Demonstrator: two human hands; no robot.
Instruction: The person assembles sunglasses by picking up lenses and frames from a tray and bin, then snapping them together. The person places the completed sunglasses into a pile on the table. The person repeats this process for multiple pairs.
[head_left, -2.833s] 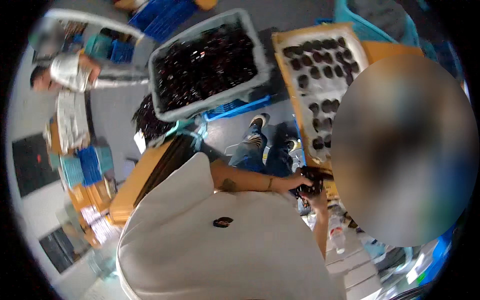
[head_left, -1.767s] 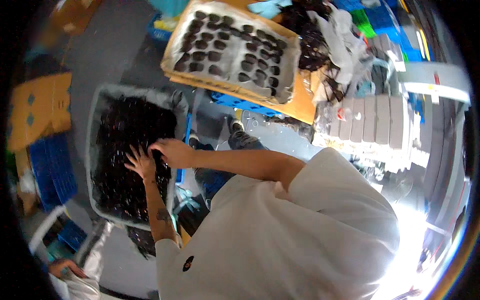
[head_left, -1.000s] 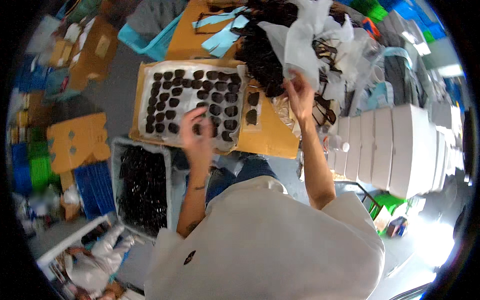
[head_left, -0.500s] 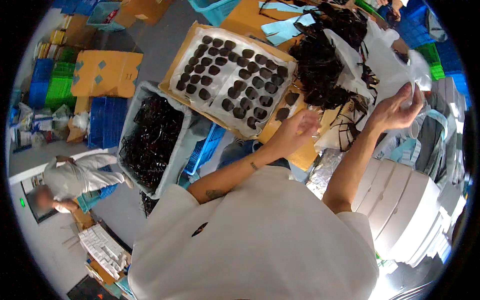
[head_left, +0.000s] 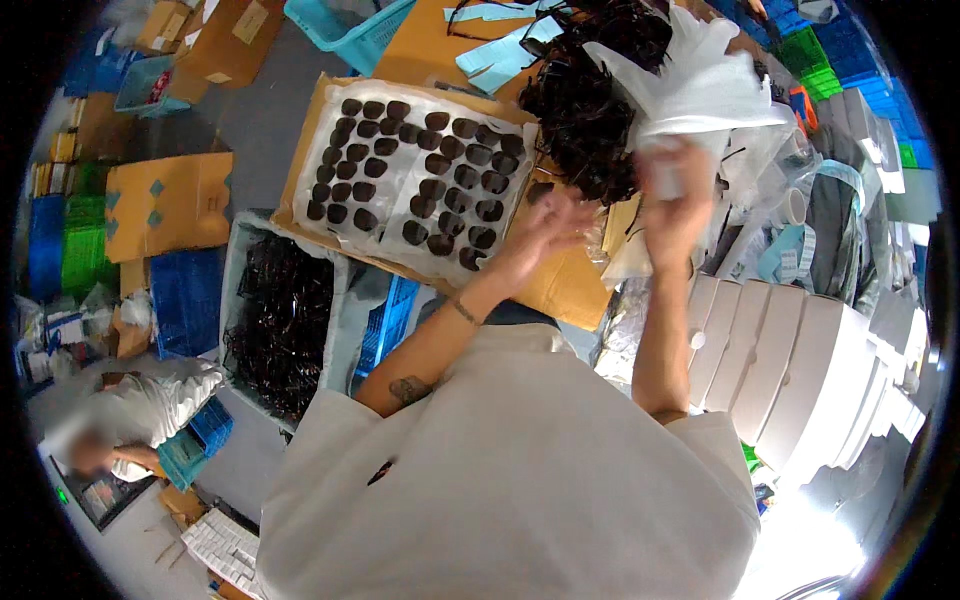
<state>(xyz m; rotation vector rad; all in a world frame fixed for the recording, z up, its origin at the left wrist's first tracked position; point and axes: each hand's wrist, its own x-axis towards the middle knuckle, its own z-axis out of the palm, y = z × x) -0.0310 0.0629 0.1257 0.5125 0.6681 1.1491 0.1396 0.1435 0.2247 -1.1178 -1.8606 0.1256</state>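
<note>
The right hand (head_left: 678,215) gripped the lower part of a white sheet (head_left: 710,90); its fingers were blurred. The left hand (head_left: 545,238) was released, with its fingers spread, above brown cardboard (head_left: 565,297) and just right of a shallow box (head_left: 304,152). This box contained rows of dark lenses (head_left: 466,176) on a white lining. A heap of black frames (head_left: 588,110) lay between the box and the sheet. White cartons (head_left: 775,365) stood right of the right forearm.
</note>
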